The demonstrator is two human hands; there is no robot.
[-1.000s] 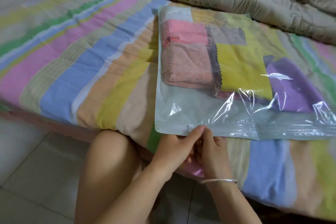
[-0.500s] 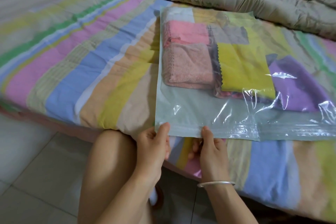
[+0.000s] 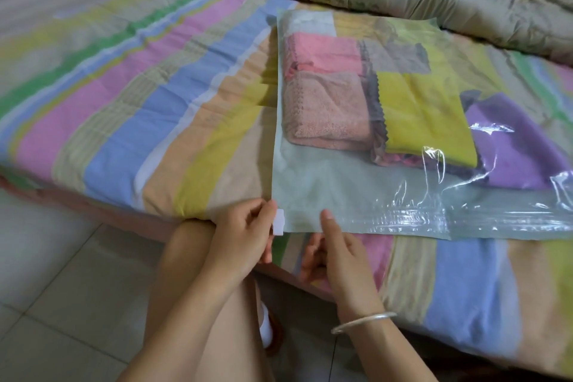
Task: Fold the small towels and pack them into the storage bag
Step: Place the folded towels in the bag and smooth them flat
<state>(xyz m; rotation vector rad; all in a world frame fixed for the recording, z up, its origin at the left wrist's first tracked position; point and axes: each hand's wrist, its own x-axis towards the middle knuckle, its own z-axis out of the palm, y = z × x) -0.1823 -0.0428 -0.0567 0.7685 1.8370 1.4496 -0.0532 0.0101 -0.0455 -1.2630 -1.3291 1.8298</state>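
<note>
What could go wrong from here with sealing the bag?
1. The left hand holds the white slider clip at the corner of the storage bag; the zip strip to the right looks crinkled, so the clip may snag or skip.
2. The bag's near edge lies close to the bed edge, so pulling could drag it off.
3. The purple towel sits near the opening and might catch in the seal.
</note>
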